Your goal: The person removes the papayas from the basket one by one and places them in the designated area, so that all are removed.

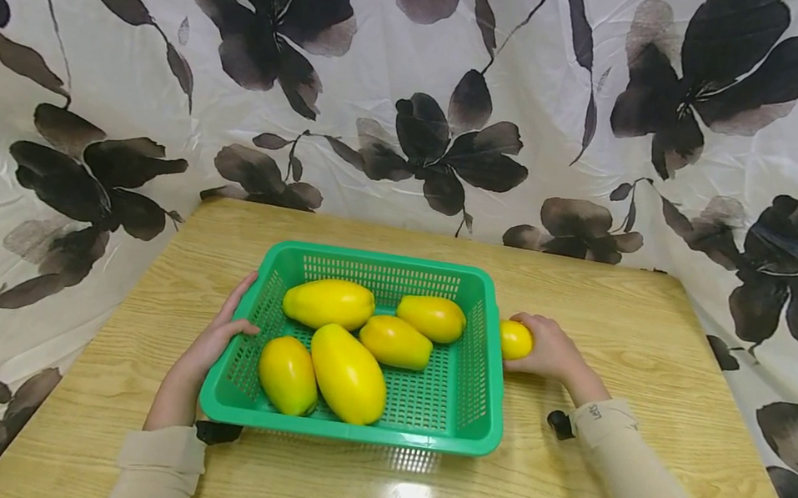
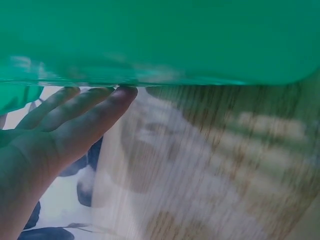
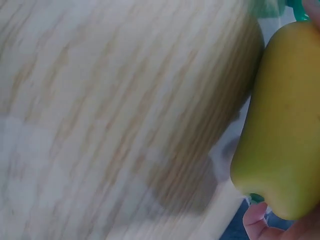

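A green plastic basket [image 1: 480, 377] sits on the wooden table and holds several yellow mango-like fruits [image 1: 347, 373]. My left hand [image 1: 217, 334] grips the basket's left rim, thumb over the edge; in the left wrist view its fingers [image 2: 85, 112] lie under the green rim [image 2: 160, 45]. My right hand [image 1: 545, 348] holds one more yellow fruit [image 1: 515, 340] just outside the basket's right wall, low over the table. The right wrist view shows that fruit [image 3: 280, 130] close up with a fingertip below it.
The wooden table [image 1: 645, 332] extends to the right and front of the basket. A white curtain with dark flower prints [image 1: 426, 101] hangs behind and around the table. Black wrist-camera mounts show near both sleeves.
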Available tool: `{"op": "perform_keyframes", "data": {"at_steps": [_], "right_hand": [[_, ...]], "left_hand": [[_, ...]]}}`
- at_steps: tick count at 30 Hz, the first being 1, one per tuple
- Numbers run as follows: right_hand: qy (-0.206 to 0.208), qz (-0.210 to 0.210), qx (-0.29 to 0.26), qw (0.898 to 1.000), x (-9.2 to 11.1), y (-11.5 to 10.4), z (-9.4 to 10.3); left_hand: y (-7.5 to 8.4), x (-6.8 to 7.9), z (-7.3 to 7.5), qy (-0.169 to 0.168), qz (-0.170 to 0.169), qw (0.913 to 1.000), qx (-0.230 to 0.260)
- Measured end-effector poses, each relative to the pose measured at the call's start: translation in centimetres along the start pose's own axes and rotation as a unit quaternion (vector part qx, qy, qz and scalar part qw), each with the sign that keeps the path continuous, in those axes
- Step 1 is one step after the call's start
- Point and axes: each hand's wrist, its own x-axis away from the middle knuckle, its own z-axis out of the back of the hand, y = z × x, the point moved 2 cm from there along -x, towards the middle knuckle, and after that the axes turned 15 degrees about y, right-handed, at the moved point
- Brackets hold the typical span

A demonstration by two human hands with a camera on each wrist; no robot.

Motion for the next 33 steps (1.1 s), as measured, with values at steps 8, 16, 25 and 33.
{"op": "perform_keyframes", "data": {"at_steps": [8, 16, 25, 33], "right_hand": [[-0.006, 0.001, -0.011, 1.0, 0.2, 0.1, -0.2], [-0.009, -0.009, 0.003, 1.0, 0.6, -0.6, 1.7], [0.01, 0.006, 0.005, 1.0, 0.4, -1.2, 4.1], [0.013, 0.023, 0.025, 0.999, 0.2, -1.5, 4.7]], "left_hand": [[-0.1, 0.0, 0.0, 0.004, 0.004, 1.0, -0.007], [-0.1, -0.1, 0.0, -0.002, -0.007, 1.0, 0.007], [-0.1, 0.0, 0.0, -0.003, -0.009, 0.9999, 0.014], [-0.2, 0.1, 0.0, -0.006, 0.01, 0.9996, 0.024]]}}
